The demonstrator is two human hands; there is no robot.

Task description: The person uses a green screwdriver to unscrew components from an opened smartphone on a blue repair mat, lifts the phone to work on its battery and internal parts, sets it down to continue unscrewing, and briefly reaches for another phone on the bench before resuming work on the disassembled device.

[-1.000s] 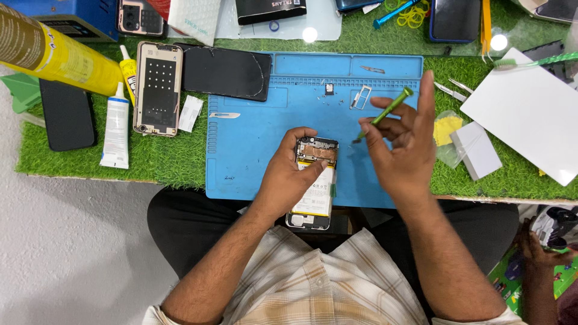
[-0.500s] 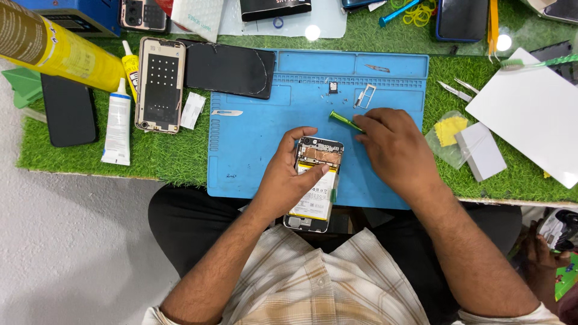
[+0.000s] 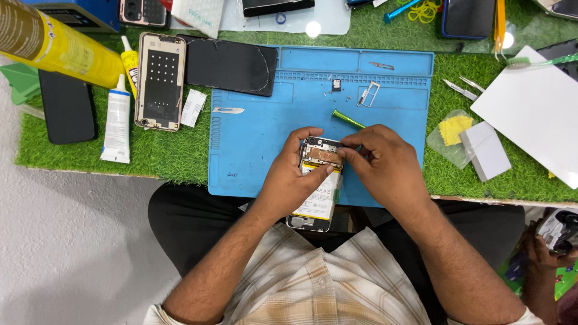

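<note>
My left hand grips an opened phone, back cover off, with the battery and a copper-coloured board area showing. It holds the phone over the near edge of the blue work mat. My right hand rests against the phone's right side, thumb and forefinger pinched at its top edge. A green screwdriver sticks out past those fingers, pointing up-left over the mat, held in that hand.
On the mat lie a scalpel, a SIM tray and small screws. A phone housing, black panel, white glue tube and black phone lie left. Tweezers and a white sheet lie right. Another person's hand shows at lower right.
My right hand came down from a raised position with the screwdriver and moved left onto the top of the phone. My left hand kept holding the phone.
</note>
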